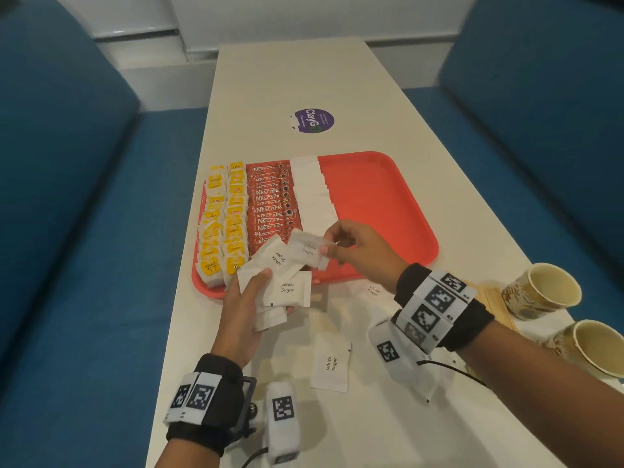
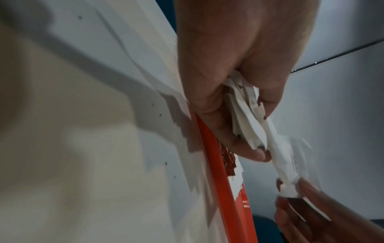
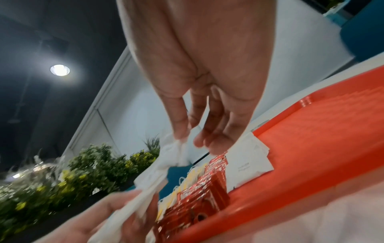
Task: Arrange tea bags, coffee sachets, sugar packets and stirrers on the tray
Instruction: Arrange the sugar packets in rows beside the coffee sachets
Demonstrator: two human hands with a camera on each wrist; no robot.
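Nearest to us, on the table's [image 1: 337, 434] near end, one white sugar packet [image 1: 330, 365] lies flat by itself, and another [image 1: 372, 290] lies just short of the tray's near rim, partly behind our right wrist. Our left hand [image 1: 243, 309] grips a loose fan of sugar packets [image 1: 280, 282] over the near left corner of the red tray [image 1: 388, 204]. Our right hand [image 1: 358, 248] pinches the top packet [image 1: 309, 247] of that fan between thumb and fingertips, over the tray's near edge; the other fingers stay loosely spread.

We judge the step in hand to be drawing that one packet free and laying it at the near end of the white sugar row [image 1: 315, 197]. To do it well, we should ease the left grip just enough for a single packet to slide out, keep it flat, and overlap it on the last one with its edges in line with the row. The paper is light and slippery, so a hurried pull could drag a second packet along.

Further in, the row of Nescafé sachets [image 1: 270, 204] sits left of the sugar, and two rows of yellow tea bags [image 1: 223, 224] fill the tray's left edge. The tray's right half is bare, which leaves room for the wooden stirrers [image 1: 496, 304] lying beside two paper cups [image 1: 543, 290] at the table's right edge.
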